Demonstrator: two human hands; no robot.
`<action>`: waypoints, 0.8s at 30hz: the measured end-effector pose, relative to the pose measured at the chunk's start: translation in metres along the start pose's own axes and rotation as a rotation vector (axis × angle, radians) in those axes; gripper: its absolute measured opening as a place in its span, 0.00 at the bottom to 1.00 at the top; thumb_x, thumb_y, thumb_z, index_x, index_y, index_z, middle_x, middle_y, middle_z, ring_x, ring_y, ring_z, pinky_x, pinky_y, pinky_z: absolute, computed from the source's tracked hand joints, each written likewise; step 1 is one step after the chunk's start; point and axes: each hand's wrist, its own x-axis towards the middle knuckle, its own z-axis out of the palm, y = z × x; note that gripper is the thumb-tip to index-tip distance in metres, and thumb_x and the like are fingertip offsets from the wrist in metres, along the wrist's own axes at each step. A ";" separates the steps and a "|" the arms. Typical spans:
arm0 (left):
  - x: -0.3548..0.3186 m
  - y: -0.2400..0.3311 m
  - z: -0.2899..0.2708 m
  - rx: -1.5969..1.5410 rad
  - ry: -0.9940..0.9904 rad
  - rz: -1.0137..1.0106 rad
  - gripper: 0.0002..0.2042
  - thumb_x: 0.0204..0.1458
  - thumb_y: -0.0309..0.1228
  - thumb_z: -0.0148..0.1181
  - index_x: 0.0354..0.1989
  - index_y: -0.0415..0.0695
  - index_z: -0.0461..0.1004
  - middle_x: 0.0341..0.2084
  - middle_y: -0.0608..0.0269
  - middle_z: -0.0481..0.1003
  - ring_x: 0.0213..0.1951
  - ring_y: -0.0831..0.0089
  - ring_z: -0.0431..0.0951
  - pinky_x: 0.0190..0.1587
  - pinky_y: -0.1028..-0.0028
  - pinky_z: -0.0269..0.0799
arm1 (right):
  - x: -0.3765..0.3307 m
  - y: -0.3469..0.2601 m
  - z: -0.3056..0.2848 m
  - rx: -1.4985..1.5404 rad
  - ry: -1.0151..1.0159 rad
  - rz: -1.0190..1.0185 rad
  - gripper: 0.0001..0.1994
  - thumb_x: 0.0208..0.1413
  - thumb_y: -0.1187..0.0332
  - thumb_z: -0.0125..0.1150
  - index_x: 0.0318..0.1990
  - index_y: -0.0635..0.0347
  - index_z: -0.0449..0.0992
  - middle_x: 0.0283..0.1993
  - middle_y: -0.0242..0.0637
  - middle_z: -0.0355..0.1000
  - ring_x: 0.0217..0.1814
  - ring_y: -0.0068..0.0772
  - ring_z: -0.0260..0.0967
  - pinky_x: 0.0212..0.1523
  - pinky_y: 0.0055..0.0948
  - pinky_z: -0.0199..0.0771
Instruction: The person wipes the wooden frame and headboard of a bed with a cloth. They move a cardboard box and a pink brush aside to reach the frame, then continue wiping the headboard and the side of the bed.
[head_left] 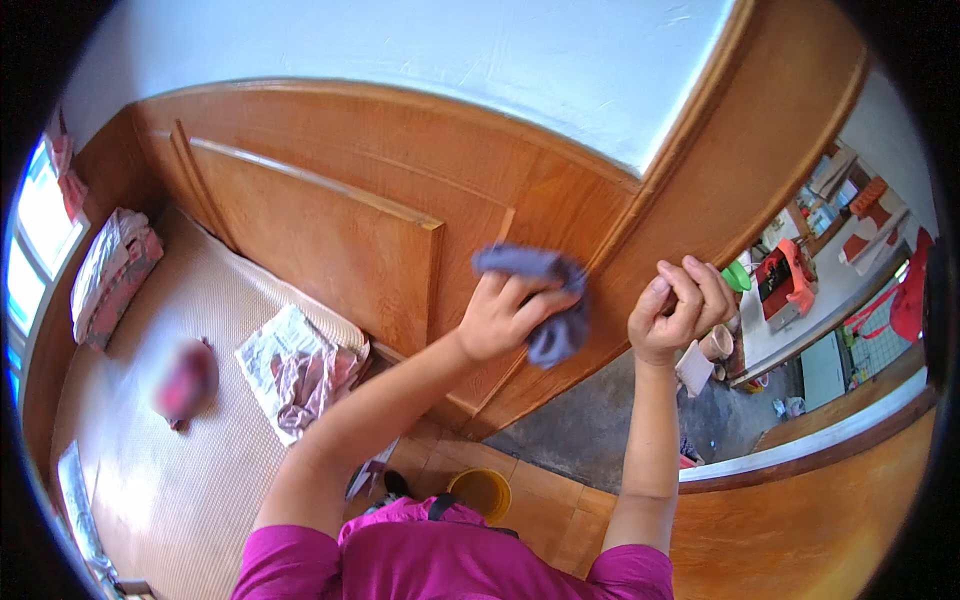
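My left hand (515,312) is closed round a bunched grey-blue cloth (556,335), which lies over the varnished wood panelling (560,200) beside the door frame. Part of the cloth sticks out above my fingers and part hangs below them. My right hand (682,310) is raised in front of the wooden door frame (740,130), fingers curled in toward the thumb. Whatever it may hold is hidden inside the fingers. A bright green object (737,277) shows just past its knuckles; I cannot tell whether the hand touches it.
To the left is a bed with a woven mat (230,270), bearing folded bedding (115,275), a blurred red item (185,382) and crumpled pink cloth (315,385). A yellow bucket (480,492) stands at my feet. Beyond the doorway is a cluttered counter (800,330).
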 end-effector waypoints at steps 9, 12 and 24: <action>-0.130 0.035 -0.034 -0.427 -0.421 -0.783 0.16 0.59 0.31 0.56 0.56 0.51 0.71 0.48 0.62 0.74 0.48 0.63 0.76 0.49 0.63 0.75 | -0.056 -0.052 -0.021 0.406 -0.184 0.060 0.11 0.57 0.61 0.64 0.44 0.53 0.79 0.52 0.37 0.68 0.57 0.44 0.63 0.59 0.43 0.64; -0.092 0.064 -0.054 -1.159 -0.114 -1.393 0.18 0.66 0.39 0.51 0.61 0.47 0.66 0.52 0.61 0.75 0.52 0.65 0.77 0.50 0.66 0.77 | -0.049 -0.112 -0.053 0.575 -0.440 0.106 0.19 0.54 0.49 0.69 0.50 0.44 0.80 0.56 0.38 0.68 0.57 0.45 0.66 0.59 0.46 0.67; -0.066 0.094 -0.200 -1.128 -0.426 -1.232 0.29 0.68 0.48 0.48 0.68 0.37 0.60 0.60 0.56 0.68 0.57 0.68 0.73 0.62 0.66 0.64 | 0.170 -0.003 -0.019 0.026 0.257 -0.249 0.23 0.60 0.57 0.65 0.60 0.52 0.70 0.56 0.37 0.74 0.65 0.49 0.64 0.68 0.48 0.54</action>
